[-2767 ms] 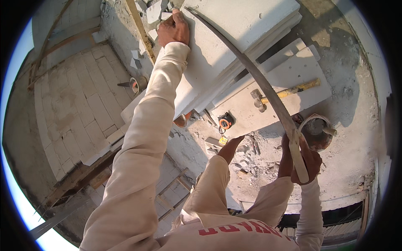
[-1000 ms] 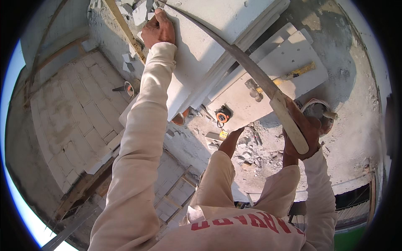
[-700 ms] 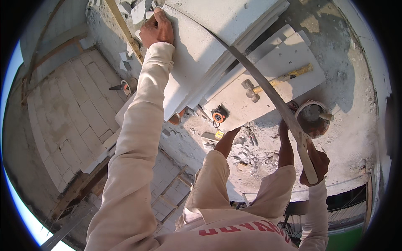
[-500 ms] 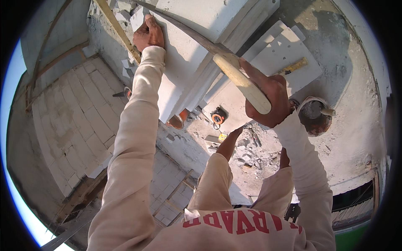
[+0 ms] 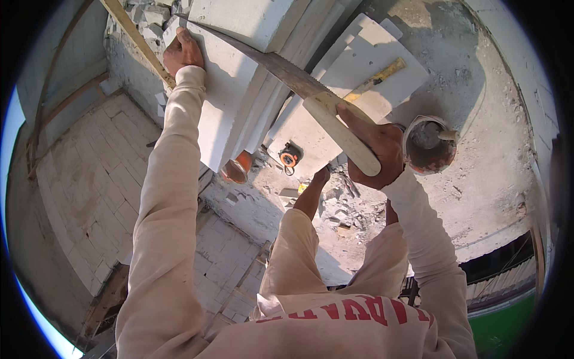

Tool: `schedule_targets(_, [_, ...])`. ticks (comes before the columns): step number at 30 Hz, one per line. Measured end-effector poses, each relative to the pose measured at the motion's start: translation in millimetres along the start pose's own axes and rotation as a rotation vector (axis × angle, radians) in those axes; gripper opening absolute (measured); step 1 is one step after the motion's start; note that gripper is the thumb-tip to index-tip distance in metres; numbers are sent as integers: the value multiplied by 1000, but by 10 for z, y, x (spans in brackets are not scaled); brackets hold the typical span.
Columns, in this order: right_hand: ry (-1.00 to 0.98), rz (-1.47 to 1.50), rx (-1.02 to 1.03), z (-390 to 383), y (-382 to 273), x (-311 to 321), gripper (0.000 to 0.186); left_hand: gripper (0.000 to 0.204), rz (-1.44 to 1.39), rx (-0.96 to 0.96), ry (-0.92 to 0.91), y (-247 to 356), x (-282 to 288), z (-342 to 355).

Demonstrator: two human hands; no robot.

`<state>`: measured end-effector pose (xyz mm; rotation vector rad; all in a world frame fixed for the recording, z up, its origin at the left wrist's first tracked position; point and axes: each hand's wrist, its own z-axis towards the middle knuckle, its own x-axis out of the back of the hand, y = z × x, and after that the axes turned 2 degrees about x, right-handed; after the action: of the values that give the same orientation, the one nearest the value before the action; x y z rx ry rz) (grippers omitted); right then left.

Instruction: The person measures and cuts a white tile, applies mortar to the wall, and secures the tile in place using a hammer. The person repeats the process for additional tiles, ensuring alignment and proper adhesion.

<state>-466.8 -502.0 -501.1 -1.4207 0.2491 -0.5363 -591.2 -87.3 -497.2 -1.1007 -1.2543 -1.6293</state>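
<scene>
A handsaw (image 5: 270, 64) with a long dark blade and a pale handle lies slantwise across a white building block (image 5: 224, 90). My right hand (image 5: 382, 152) is wrapped round the saw's handle, to the right of the block. At the block's far left end, my left hand (image 5: 183, 51) is closed on its edge, close to the blade's tip; the undersides of those fingers are hidden. Behind the blade stands another large white block (image 5: 245, 18). The saw's toothed edge faces away from me; how deep it sits in the block I cannot tell.
White slabs (image 5: 382, 51) lie at the right with a yellow-handled tool (image 5: 375, 79) on them. Nearby stand a mortar bucket (image 5: 430, 149) and an orange container (image 5: 238, 167). An orange-and-black round tool (image 5: 290, 157), rubble (image 5: 341, 215) and a wooden batten (image 5: 140, 45) surround the work.
The saw has slid back toward the lower right with my right hand, so more blade shows. My left hand stays on the block's end. The whole view has shifted a little.
</scene>
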Motion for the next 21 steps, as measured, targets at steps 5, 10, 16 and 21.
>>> schedule_targets(5, [-37,-158,-72,-1047,-971,1182,65,64,127,46,4,-42,-46,131])
schedule_targets(10, [91,-369,-349,-1901,-1965,1824,39,70,151,36,-30,-147,-109,170])
schedule_targets(16, [251,-438,-583,-2159,-1678,1191,13,65,203,93,-33,74,-39,43])
schedule_targets(21, [437,-608,-459,-1533,-1033,-109,48,68,121,66,-7,-7,-64,92])
